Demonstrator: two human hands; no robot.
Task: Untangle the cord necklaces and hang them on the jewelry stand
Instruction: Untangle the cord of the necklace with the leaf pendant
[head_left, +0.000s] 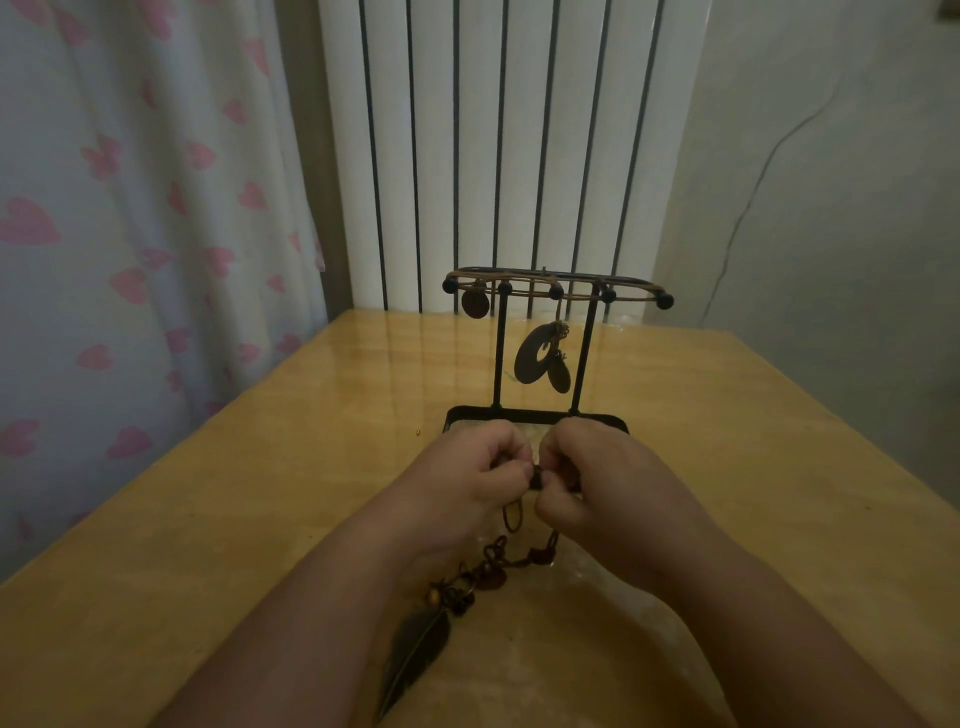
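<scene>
A black metal jewelry stand (587, 353) stands mid-table with ball-tipped pegs along its top bar. Brown cord necklaces lie across the bar; a round disc pendant (474, 304) hangs at the left and an oval ring pendant (540, 358) dangles in the middle. Just in front of the stand's base, my left hand (462, 478) and my right hand (592, 478) pinch a knot of a tangled cord necklace (511, 558) between them. Its beaded cord trails toward me on the table, ending in a dark feather pendant (415, 654) between my forearms.
The wooden table (260, 493) has a glossy top and runs back to a white ribbed radiator (493, 145). A curtain with pink hearts (130, 234) hangs along the left edge. A clear plastic sheet (587, 577) lies under my right wrist.
</scene>
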